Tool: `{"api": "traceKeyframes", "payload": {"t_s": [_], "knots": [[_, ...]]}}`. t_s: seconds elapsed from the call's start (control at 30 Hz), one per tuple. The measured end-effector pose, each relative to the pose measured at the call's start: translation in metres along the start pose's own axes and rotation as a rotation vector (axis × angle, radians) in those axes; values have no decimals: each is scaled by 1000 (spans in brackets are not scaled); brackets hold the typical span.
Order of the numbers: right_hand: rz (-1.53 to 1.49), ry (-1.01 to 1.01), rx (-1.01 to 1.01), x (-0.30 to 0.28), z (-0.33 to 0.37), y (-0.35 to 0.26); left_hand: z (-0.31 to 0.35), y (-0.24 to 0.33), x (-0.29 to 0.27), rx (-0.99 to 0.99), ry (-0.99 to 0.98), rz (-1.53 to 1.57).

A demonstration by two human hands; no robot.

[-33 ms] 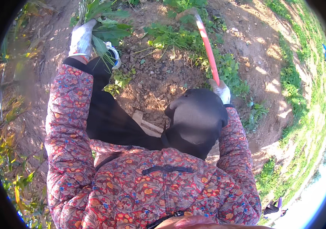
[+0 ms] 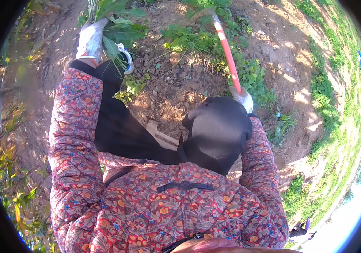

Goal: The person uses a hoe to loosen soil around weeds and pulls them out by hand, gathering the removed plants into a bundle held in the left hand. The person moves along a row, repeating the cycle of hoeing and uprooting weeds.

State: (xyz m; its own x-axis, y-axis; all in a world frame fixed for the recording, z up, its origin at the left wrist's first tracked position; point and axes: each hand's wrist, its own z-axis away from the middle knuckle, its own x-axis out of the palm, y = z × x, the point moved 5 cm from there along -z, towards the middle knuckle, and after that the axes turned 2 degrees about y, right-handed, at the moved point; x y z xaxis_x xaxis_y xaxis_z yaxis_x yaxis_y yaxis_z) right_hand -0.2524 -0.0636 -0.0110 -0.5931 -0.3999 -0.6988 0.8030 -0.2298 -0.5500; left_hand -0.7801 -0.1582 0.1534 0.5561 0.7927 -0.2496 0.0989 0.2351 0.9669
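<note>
The left hand [image 2: 90, 41] grips leaves [image 2: 124, 32] left of the red tool [image 2: 228, 51]; the right hand [image 2: 244, 101] grips it. Holding seems the step; next needs tight fingers.

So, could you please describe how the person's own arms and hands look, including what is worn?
Padded-looking fabric sleeves cover both arms, with a dense floral print in red, orange, blue and grey, ending in dark fabric cuffs. The left hand and right hand wear whitish fabric gloves, greyish in places; a thin orange-red line shows at the left wrist.
</note>
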Motion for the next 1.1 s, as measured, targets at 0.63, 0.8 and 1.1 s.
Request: {"api": "traceKeyframes", "payload": {"t_s": [0.63,0.8,1.1], "knots": [[108,-81,55,4,49,72,-48,-49,-51,-12,87,-299],[130,-94,116,10,61,114,-88,-106,-48,-21,-1,-299],[188,-135,297,18,98,195,1,-144,88,233,-573,-1217]]}}
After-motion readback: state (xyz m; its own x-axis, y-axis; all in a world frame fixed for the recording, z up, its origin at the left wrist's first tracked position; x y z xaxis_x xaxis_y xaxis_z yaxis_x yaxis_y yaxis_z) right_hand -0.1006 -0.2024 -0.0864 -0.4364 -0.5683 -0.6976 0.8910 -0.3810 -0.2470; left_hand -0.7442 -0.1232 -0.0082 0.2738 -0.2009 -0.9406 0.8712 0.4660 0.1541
